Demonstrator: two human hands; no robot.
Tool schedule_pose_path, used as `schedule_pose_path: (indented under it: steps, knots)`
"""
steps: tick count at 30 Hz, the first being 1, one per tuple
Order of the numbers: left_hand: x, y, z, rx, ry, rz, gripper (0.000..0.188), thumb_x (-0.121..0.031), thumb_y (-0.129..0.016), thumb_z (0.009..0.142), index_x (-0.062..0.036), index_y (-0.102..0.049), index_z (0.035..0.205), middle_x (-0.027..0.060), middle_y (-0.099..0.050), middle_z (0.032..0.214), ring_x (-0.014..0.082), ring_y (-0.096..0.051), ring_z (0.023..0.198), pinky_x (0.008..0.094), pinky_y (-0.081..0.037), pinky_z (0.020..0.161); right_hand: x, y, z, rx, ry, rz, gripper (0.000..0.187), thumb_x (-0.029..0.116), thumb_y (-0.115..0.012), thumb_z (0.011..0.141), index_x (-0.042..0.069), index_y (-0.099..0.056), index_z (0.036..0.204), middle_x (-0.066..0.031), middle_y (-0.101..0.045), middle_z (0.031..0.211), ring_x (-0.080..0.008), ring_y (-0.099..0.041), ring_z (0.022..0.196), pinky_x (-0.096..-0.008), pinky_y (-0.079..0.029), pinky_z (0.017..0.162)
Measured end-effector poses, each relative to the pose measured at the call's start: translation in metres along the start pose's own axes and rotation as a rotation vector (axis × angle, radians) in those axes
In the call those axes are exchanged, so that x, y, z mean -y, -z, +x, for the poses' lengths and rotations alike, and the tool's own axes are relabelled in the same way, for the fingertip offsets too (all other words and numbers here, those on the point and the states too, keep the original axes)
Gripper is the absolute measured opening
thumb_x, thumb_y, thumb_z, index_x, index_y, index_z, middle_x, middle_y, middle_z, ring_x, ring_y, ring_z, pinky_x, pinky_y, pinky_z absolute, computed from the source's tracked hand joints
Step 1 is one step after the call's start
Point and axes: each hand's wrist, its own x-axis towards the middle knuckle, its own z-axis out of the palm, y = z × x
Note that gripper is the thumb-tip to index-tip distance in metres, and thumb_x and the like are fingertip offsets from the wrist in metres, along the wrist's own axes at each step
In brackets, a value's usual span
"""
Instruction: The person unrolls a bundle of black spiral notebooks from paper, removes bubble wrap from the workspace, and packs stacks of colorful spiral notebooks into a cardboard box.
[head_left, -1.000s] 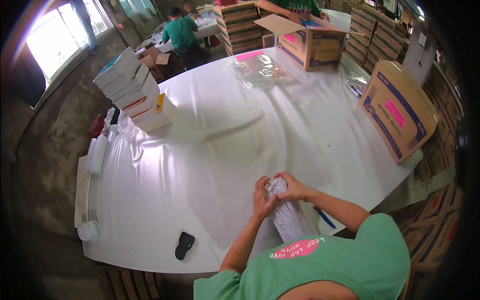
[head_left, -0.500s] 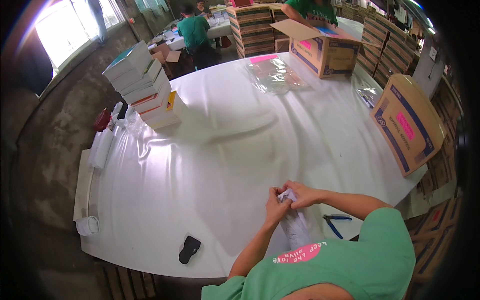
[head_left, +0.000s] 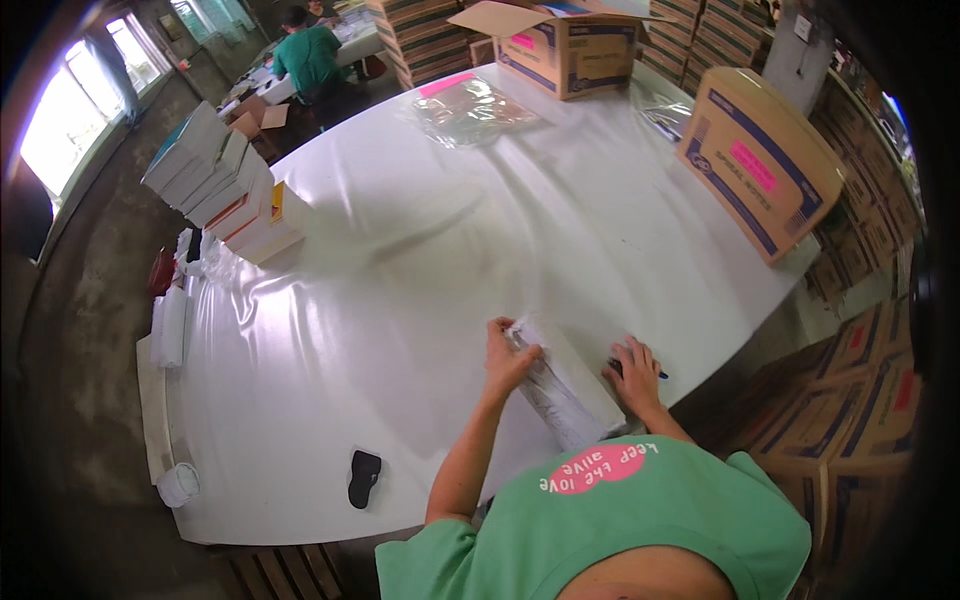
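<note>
To your left on the white table (head_left: 400,400): one stack of books (head_left: 228,190), a white roll (head_left: 178,485) at the edge, and a small black object (head_left: 364,479) lying flat near your side. Across from you: clear plastic bags (head_left: 478,112) with a pink strip, one open carton (head_left: 600,65), and, farther right, another carton (head_left: 750,185) bearing a pink label. Around your table: stacked cartons (head_left: 845,430) at right, a bright window (head_left: 75,125) at far left, and a co-worker (head_left: 308,60) in green beyond the far edge.

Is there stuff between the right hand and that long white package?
Only the dark end of the blue-handled tool, under the right hand, sticks out toward the long white package. Nothing else visible is between them.
</note>
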Motion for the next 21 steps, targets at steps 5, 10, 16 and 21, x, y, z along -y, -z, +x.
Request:
schedule_pose_path:
  steps: [5, 10, 16, 21]
  knots:
    - [-0.008, 0.018, -0.017, -0.036, 0.003, -0.035, 0.062, -0.020, -0.075, 0.062, -0.0020, -0.044, 0.113, 0.0144, -0.055, 0.106, 0.0254, -0.053, 0.100, 0.0331, -0.043, 0.085, -0.022, 0.040, -0.020, 0.001, 0.007, 0.019, 0.061, 0.048, -0.057, 0.080, 0.014, -0.043, 0.129, -0.0102, -0.033, 0.137, -0.0288, -0.028, 0.128, -0.0570, -0.025, 0.096]
    - [0.020, 0.008, -0.016, -0.014, 0.019, -0.217, 0.070, -0.035, -0.074, 0.068, -0.0029, -0.046, 0.123, 0.0165, -0.055, 0.115, 0.0256, -0.053, 0.105, 0.0331, -0.041, 0.090, -0.059, 0.006, -0.039, -0.138, 0.129, 0.015, 0.038, 0.024, -0.067, 0.074, 0.009, -0.051, 0.106, -0.0110, -0.043, 0.127, -0.0325, -0.038, 0.119, -0.0497, -0.034, 0.090]
    - [0.027, 0.005, -0.017, 0.006, 0.014, -0.376, 0.056, -0.038, -0.059, 0.082, -0.0035, -0.046, 0.124, 0.0164, -0.054, 0.117, 0.0262, -0.052, 0.107, 0.0336, -0.039, 0.091, -0.005, 0.079, 0.013, 0.169, 0.064, -0.003, 0.026, 0.020, -0.053, 0.086, 0.010, -0.050, 0.110, -0.0170, -0.063, 0.086, -0.0381, -0.059, 0.083, -0.0469, -0.045, 0.068]
    - [0.032, 0.002, -0.013, -0.030, 0.011, -0.380, 0.053, -0.036, -0.057, 0.083, -0.0014, -0.047, 0.122, 0.0174, -0.054, 0.117, 0.0270, -0.050, 0.109, 0.0341, -0.038, 0.092, 0.110, 0.149, 0.058, 0.331, 0.237, -0.136, 0.030, 0.039, -0.047, 0.087, 0.021, -0.064, 0.103, -0.0064, -0.065, 0.090, -0.0291, -0.061, 0.087, -0.0396, -0.048, 0.072]
